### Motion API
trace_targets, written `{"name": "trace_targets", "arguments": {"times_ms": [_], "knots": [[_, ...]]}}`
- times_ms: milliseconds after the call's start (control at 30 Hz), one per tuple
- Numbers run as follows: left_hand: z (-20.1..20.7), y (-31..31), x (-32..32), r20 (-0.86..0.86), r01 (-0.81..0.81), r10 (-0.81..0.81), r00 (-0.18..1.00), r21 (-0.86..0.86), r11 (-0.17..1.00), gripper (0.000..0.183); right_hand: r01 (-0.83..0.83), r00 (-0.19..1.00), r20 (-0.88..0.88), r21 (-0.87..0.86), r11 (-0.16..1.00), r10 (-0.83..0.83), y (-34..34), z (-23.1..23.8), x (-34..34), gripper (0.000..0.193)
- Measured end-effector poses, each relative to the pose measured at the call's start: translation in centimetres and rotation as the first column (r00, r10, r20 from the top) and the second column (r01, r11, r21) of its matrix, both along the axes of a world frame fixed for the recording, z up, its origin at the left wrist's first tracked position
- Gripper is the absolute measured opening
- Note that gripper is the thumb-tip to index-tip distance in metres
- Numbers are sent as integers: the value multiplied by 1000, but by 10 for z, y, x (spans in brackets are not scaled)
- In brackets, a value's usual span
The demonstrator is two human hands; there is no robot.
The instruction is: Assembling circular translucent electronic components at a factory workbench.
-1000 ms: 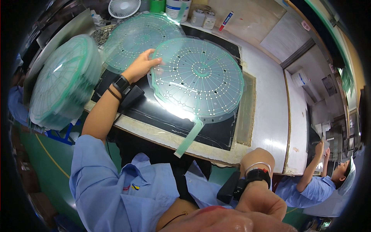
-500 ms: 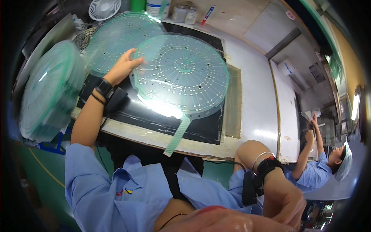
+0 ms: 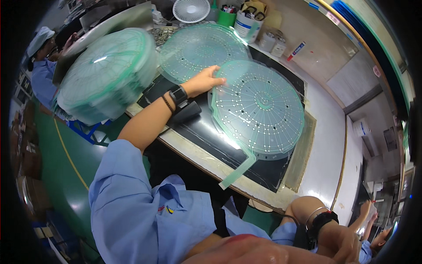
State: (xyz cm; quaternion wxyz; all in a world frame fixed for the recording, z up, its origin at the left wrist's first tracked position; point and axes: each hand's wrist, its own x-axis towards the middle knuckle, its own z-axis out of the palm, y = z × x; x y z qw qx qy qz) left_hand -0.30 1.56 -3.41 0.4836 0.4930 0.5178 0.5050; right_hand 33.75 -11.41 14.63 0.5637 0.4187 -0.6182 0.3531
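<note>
A round, translucent green flexible circuit sheet [image 3: 259, 103] with rows of silvery dots and a striped tail [image 3: 238, 171] lies on a black marbled board [image 3: 193, 127]. My left hand [image 3: 203, 82] reaches to its upper left edge, thumb on top of the sheet and fingers closed at the rim. Partly beneath that edge is a second round sheet [image 3: 198, 53], farther back. My right hand [image 3: 345, 244] is bent back toward me at the lower right, away from the sheets; its fingers are mostly hidden. Both wrists carry black straps.
A thick stack of round sheets [image 3: 105, 75] stands at the left on a blue stand [image 3: 90, 132]. Behind are a white fan [image 3: 191, 11], a green cup [image 3: 226, 18], a white tub [image 3: 247, 26], bottles [image 3: 278, 48] and a marker [image 3: 296, 50]. Co-workers are at the far left [image 3: 43, 66] and lower right [image 3: 373, 237].
My view has swung left, so the bench shifts rightward and a co-worker at the left appears. My left hand stays at the sheet's edge. The right hand remains bent toward me.
</note>
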Motion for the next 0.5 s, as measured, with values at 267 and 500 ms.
{"name": "trace_targets", "arguments": {"times_ms": [267,500], "knots": [[-1,0,-4,-67,-20,19,998,-4,1000,49,-125,992,-6,0,992,125,4,3,-5,25],[3,5,4,-5,20,-20,1000,-13,1000,50,-152,988,-36,-6,988,151,2,3,-2,27]]}}
